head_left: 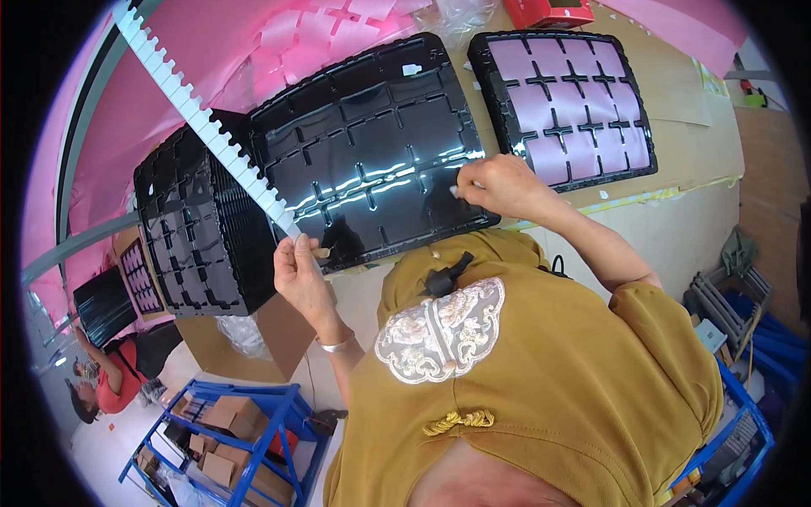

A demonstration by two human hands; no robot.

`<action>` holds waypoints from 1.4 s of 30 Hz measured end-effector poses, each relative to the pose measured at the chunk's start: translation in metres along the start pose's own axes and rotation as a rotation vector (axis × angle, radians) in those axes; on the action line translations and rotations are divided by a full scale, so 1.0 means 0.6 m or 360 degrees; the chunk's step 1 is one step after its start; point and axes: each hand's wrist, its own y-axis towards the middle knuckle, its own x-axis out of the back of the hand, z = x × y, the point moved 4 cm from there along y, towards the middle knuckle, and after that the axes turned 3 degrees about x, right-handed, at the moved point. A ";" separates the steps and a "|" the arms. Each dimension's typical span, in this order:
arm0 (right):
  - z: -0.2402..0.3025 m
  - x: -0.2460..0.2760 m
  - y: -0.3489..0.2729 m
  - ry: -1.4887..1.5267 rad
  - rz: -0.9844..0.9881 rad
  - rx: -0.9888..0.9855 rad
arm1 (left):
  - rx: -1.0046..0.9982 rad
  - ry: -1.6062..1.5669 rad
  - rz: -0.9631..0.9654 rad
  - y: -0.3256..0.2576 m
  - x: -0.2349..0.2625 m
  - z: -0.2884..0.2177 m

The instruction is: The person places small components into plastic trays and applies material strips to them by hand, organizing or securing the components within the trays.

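Observation:
My left hand (302, 275) pinches the lower end of a long white strip (207, 127) with notched, tab-like edges. The strip slants up to the far left, across the left side of a shiny black plastic tray (380, 135) with moulded slots. Over the tray's near right part is my right hand (504, 184), closed with thumb and fingertips together. Something small and pale shows at its fingertips, too small to name. A small white tab piece (411, 70) lies on the tray's far part.
A second black tray (498, 101) holding pink sheet pieces (583, 101) lies to the right on brown cardboard. Stacked black trays (190, 228) stand at the left. Loose pink pieces (325, 34) and a red box (549, 13) are at the back. A person in red (114, 384) is far left.

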 end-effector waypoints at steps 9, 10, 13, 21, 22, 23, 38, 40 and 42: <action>-0.014 -0.022 0.002 -0.0713 -0.0390 -0.0206 | -0.0014 -0.0038 0.0129 0.023 0.004 0.000; -0.019 -0.015 -0.004 -0.0691 -0.0508 -0.0272 | -0.0020 -0.0059 0.0147 0.028 0.006 -0.001; -0.018 0.014 -0.020 -0.0683 -0.0705 -0.0387 | -0.0037 -0.0099 0.0185 0.044 0.015 0.003; 0.007 -0.013 -0.017 -0.0654 -0.0587 0.0058 | -0.0081 -0.0149 0.0193 0.059 0.020 0.014; 0.001 -0.024 -0.013 -0.0728 -0.0519 0.0031 | -0.0117 -0.0123 0.0182 0.058 0.018 0.012; -0.006 -0.032 -0.012 -0.0824 -0.0592 0.0120 | -0.0152 -0.0096 0.0170 0.055 0.016 0.010; -0.001 -0.021 -0.021 -0.0663 -0.0763 0.0227 | -0.0123 -0.0037 0.0164 0.034 0.014 0.003; 0.008 -0.024 -0.029 -0.0661 -0.0726 0.0256 | -0.0123 -0.0034 0.0174 0.036 0.012 0.002; 0.013 -0.034 -0.030 -0.0845 -0.0578 0.0099 | -0.0128 -0.0035 0.0187 0.040 0.010 0.001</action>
